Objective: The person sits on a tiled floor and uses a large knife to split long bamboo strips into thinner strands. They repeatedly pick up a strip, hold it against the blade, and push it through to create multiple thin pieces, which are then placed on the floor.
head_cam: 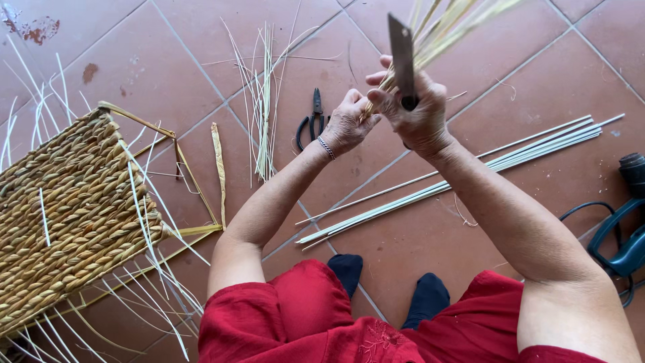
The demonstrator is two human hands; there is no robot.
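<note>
Left hand: the left hand (346, 124) is curled shut, fingers pinching the lower end of a bundle of straw (447, 27) held up above the floor.
Right hand: the right hand (416, 114) is closed in a fist around the handle of a knife (402, 57), and its fingers also press against the same bundle; the 2 hands touch each other.
Knife: dark flat blade pointing up and away from the right hand, lying across the straw stems.
Straw: pale yellow-green stems fanning up and to the right from both hands, running out of the top of the picture.
Pliers: black-handled pliers (312, 121) lie on the floor just left of the left hand.
Loose stems: a thin sheaf of green-white stems (264, 101) lies further left of the pliers.
Long sticks: a row of pale straight sticks (470, 168) lies on the floor under and to the right of the right forearm.
Woven mat: a tan plaited mat (64, 215) with loose white strips sticks out well to the left of the left arm.
Power tool: a blue-green tool with a black cord (621, 235) sits far right of the right arm.
Floor: red-brown tiles (168, 60).
Labels: none can be made out on any of these things.
</note>
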